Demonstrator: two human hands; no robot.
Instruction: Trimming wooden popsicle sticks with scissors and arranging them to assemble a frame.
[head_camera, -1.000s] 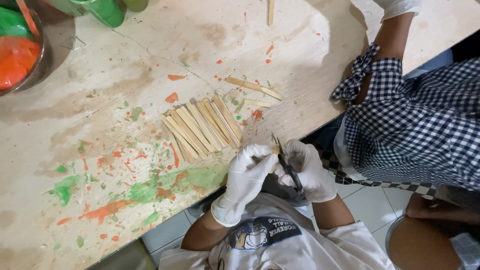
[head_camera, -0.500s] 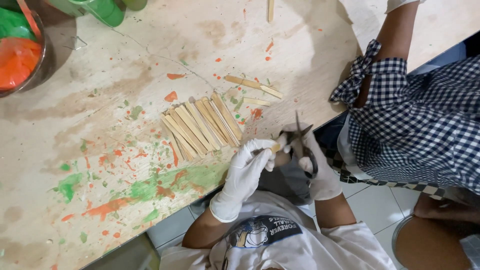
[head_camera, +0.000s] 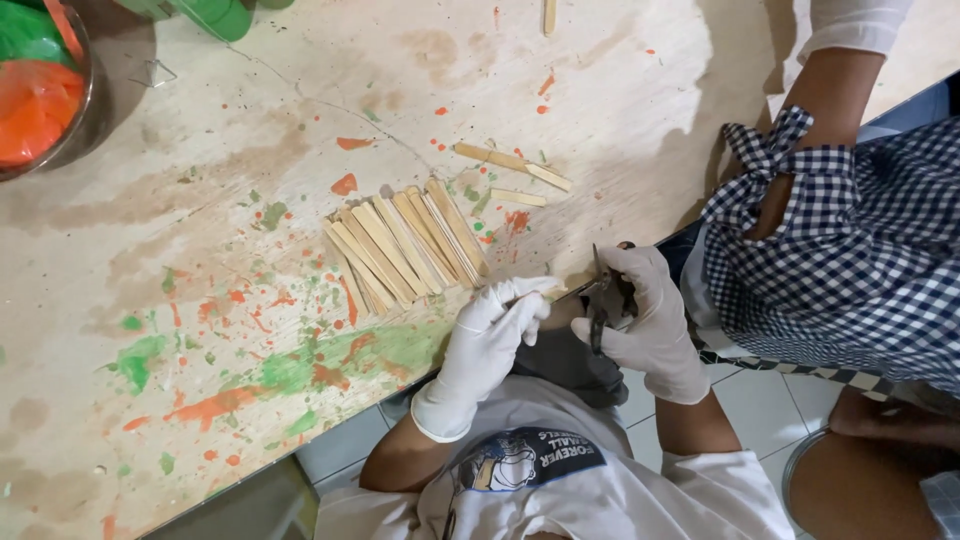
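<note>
Both my hands wear white gloves at the near edge of a paint-spattered table (head_camera: 200, 200). My right hand (head_camera: 640, 320) grips dark scissors (head_camera: 600, 300), blades pointing up and left. My left hand (head_camera: 495, 335) pinches a thin wooden stick (head_camera: 545, 295) that reaches toward the blades. Just beyond my left hand lies a row of several flat wooden sticks (head_camera: 405, 250) side by side on the table.
A few loose stick pieces (head_camera: 510, 165) lie further back. A bowl with orange and green contents (head_camera: 35, 90) stands at the far left, a green container (head_camera: 215, 15) beside it. Another person in a checked top (head_camera: 840, 250) stands at the right with an arm on the table.
My right hand has swung the scissors from pointing down to up and leftward against the stick. Both hands have shifted slightly right along the table edge.
</note>
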